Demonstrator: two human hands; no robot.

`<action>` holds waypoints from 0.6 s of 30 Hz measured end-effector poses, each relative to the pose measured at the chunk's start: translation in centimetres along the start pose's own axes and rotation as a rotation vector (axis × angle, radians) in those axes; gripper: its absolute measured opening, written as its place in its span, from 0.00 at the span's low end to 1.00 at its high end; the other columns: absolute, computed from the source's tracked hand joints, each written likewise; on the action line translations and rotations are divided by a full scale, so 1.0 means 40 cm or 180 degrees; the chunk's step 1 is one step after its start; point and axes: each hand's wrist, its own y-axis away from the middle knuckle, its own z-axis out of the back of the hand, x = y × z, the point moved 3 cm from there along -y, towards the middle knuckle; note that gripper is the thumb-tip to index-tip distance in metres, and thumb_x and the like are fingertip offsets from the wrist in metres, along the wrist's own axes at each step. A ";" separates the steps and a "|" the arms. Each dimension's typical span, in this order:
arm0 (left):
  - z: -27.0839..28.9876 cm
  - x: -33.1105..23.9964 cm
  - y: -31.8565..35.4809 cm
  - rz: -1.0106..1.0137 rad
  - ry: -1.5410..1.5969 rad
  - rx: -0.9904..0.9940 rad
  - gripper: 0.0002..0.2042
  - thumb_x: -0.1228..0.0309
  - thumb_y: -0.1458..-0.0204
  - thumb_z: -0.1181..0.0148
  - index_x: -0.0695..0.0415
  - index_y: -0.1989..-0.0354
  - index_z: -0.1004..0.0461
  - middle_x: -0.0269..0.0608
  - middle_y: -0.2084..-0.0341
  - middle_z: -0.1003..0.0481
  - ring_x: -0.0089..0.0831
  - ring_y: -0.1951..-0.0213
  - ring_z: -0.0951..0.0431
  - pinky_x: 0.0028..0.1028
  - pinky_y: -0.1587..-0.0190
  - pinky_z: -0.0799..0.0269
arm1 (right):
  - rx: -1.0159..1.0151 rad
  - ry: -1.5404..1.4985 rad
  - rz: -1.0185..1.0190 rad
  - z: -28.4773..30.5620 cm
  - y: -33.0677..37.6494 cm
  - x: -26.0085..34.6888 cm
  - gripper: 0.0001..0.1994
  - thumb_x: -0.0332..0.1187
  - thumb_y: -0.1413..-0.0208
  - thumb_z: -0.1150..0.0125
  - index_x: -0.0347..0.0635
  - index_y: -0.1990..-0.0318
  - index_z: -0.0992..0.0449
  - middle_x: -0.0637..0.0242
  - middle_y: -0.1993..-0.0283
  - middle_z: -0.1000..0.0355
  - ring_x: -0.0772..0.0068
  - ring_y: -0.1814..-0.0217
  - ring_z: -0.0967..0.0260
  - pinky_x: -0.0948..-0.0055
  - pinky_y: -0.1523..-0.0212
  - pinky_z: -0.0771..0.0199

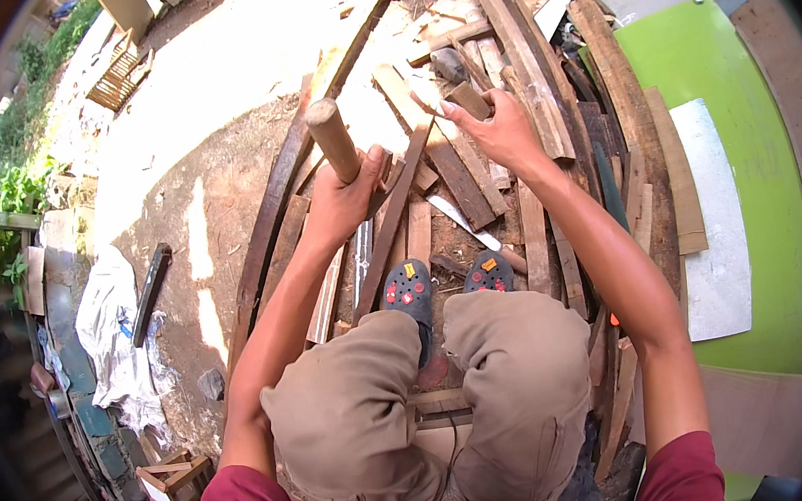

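Observation:
My left hand is closed around a thick round wooden stick, whose flat pale end points up and away from me. My right hand grips a short brown wooden piece between thumb and fingers. Just beyond it is a dark grey rounded block; whether the two are joined I cannot tell. Between my hands a long narrow dark wood strip slants down toward my left shoe, its upper end close to my right fingertips. Under the hands lie several loose planks.
Long boards flank my feet, with more timber piled on the right. Beyond that pile lie a green panel and a white sheet. To the left are white cloth and a dark bar on the dirt.

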 end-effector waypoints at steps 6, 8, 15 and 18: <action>0.124 -0.384 0.084 -0.0453 -0.0497 0.0117 0.26 0.46 0.38 0.43 0.57 0.77 0.28 0.31 0.81 0.31 0.20 0.75 0.33 0.27 0.71 0.36 | -0.0315 -0.0554 -0.0080 0.279 0.058 0.140 0.37 0.58 0.47 0.32 0.27 0.47 0.26 0.57 0.60 0.22 0.69 0.58 0.24 0.67 0.55 0.26; 0.155 -0.477 0.137 -0.0510 -0.0542 0.0164 0.27 0.44 0.38 0.44 0.58 0.77 0.28 0.31 0.81 0.31 0.20 0.76 0.34 0.26 0.72 0.36 | 0.0064 0.0126 0.0073 0.318 0.082 0.132 0.40 0.59 0.50 0.31 0.23 0.46 0.27 0.45 0.52 0.24 0.56 0.48 0.25 0.63 0.48 0.27; 0.133 -0.492 0.400 -0.0358 0.0646 -0.0825 0.22 0.49 0.39 0.40 0.54 0.76 0.28 0.27 0.82 0.33 0.17 0.79 0.34 0.22 0.73 0.37 | 0.0167 0.0885 0.0161 0.270 0.206 0.082 0.43 0.61 0.54 0.31 0.21 0.48 0.27 0.35 0.48 0.26 0.44 0.45 0.25 0.58 0.44 0.25; 0.093 -0.298 0.499 -0.0026 0.1185 -0.1037 0.21 0.49 0.38 0.40 0.56 0.72 0.27 0.27 0.82 0.32 0.16 0.79 0.34 0.22 0.74 0.37 | 0.0566 0.0356 -0.0197 0.193 0.308 0.065 0.43 0.59 0.54 0.30 0.19 0.48 0.28 0.33 0.49 0.26 0.43 0.45 0.25 0.57 0.45 0.25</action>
